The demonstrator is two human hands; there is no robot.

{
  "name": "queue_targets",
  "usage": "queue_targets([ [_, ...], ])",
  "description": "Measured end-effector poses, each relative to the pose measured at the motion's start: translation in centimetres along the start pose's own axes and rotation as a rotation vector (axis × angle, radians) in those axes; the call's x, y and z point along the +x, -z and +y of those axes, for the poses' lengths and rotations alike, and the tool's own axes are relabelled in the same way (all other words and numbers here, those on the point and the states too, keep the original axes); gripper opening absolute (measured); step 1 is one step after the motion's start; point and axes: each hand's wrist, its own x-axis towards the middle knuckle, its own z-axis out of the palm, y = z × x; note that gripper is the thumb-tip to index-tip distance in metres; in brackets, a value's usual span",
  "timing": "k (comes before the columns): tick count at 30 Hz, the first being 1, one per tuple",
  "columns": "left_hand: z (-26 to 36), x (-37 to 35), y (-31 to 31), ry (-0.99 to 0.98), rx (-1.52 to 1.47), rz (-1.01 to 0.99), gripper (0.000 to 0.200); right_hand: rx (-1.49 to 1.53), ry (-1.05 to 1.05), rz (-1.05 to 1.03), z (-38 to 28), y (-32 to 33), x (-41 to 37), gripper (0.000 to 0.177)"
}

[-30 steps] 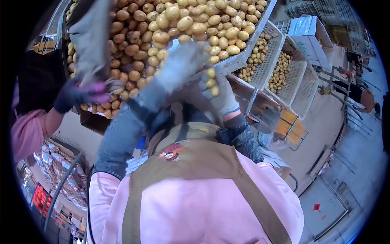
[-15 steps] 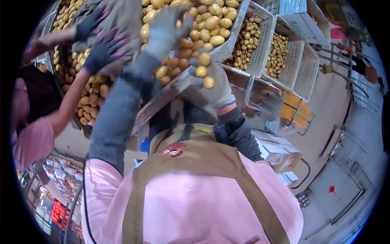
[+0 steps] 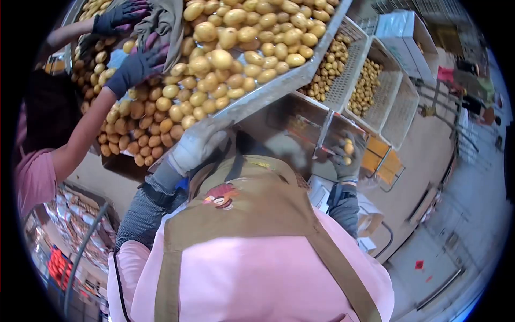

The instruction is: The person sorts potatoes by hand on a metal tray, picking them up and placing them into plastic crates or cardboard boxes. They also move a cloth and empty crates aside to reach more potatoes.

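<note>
Wet yellow potatoes (image 3: 220, 59) fill a metal-edged sorting tray (image 3: 279, 86) in front of me. Against the outer side of its near edge lies my left hand (image 3: 198, 145), in a pale glove, fingers loosely extended and no potato visible in it. Off to the right, below the tray, my right hand (image 3: 348, 166) is gloved and curled round small potatoes (image 3: 348, 146); two show between its fingers. Beneath that hand, the surfaces are partly hidden.
At left, a co-worker's dark-gloved hands (image 3: 137, 67) touch a grey cloth (image 3: 163, 29) over the tray. Plastic crates (image 3: 394, 80) with smaller potatoes stand at right. A cardboard box (image 3: 405, 40) is behind them, and an orange panel (image 3: 383, 161) is beside my right hand.
My left hand has drawn back from above the potatoes to the near edge. My right hand has moved right from under that edge, holding potatoes. The grey cloth has shifted away.
</note>
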Motion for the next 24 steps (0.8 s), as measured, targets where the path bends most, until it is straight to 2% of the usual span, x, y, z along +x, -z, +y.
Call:
queue_targets([
  [3,-0.9,-3.7,-0.3,0.107,-0.027,0.123,0.030,-0.421,0.095,0.457,-3.0,6.9,1.7,0.041],
  [5,-1.1,-5.7,-0.8,0.192,-0.027,0.181,0.032,-0.802,0.058,0.718,-4.1,11.2,4.2,0.036],
  [7,-1.6,-7.9,-1.4,0.251,-0.001,0.267,0.033,-1.138,0.125,0.738,-3.9,11.4,7.5,0.031],
  [8,-1.6,-8.9,-1.7,0.292,-0.028,0.309,0.033,-1.175,0.260,0.670,-3.1,10.3,9.5,0.029],
  [10,-1.4,-10.8,-2.4,0.372,-0.089,0.385,0.034,-1.158,0.518,0.491,2.2,-2.7,12.8,0.031],
  [12,-2.5,-12.6,-3.6,0.415,-0.103,0.451,0.035,-1.564,0.734,0.111,8.3,-15.7,13.4,0.034],
  [14,-3.3,-14.3,-5.0,0.457,-0.099,0.549,0.035,-1.788,0.664,-0.217,12.5,-22.7,15.3,0.049],
  [15,-3.5,-14.9,-5.0,0.408,-0.055,0.618,0.034,-1.853,0.767,-0.278,14.7,-24.5,17.0,0.056],
  [16,-3.4,-15.5,-5.3,0.451,-0.115,0.685,0.031,-1.913,0.869,-0.338,16.6,-25.9,18.6,0.064],
  [18,-3.3,-16.4,-5.9,0.529,-0.239,0.813,0.025,-2.032,0.987,-0.227,20.0,-25.5,22.2,0.069],
  [19,-3.7,-16.7,-6.4,0.553,-0.339,0.858,0.026,-1.948,0.880,-0.205,20.8,-26.5,22.5,0.064],
  [22,-4.6,-16.9,-7.2,0.594,-0.529,0.964,0.029,-1.974,0.942,-0.292,22.0,-27.6,22.6,0.063],
  [24,-5.3,-16.0,-7.3,0.582,-0.644,1.027,0.034,-2.012,0.988,-0.355,22.5,-28.8,21.7,0.056],
])
